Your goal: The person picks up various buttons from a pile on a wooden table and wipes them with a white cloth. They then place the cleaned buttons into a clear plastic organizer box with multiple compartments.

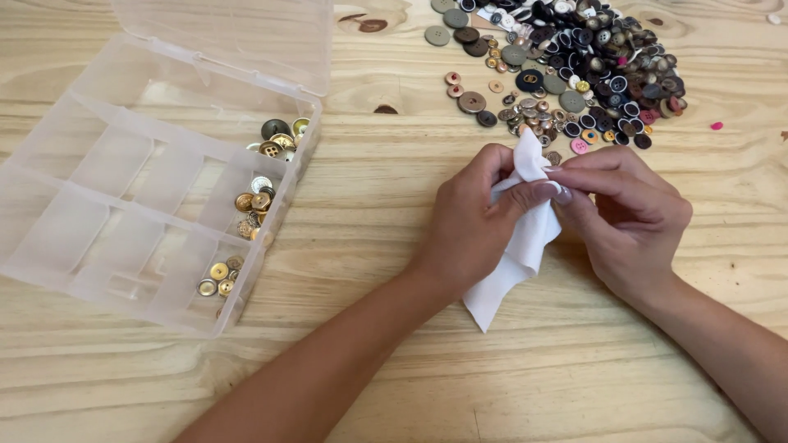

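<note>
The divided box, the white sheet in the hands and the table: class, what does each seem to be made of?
Divided box: clear, slightly frosted plastic; the wood shows through its walls.
White sheet: soft cloth or tissue, matte; it folds and droops limply, so which one is unclear.
Table: pale, unpainted-looking wood with visible grain and dark knots.

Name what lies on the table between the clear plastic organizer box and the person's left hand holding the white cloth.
Nothing: between the organizer box and the left hand the head view shows only bare wooden table.

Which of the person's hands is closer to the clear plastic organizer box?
Left. The left hand lies between the organizer box and the right hand, which sits farther off, on the far side of the white cloth both hold.
</note>
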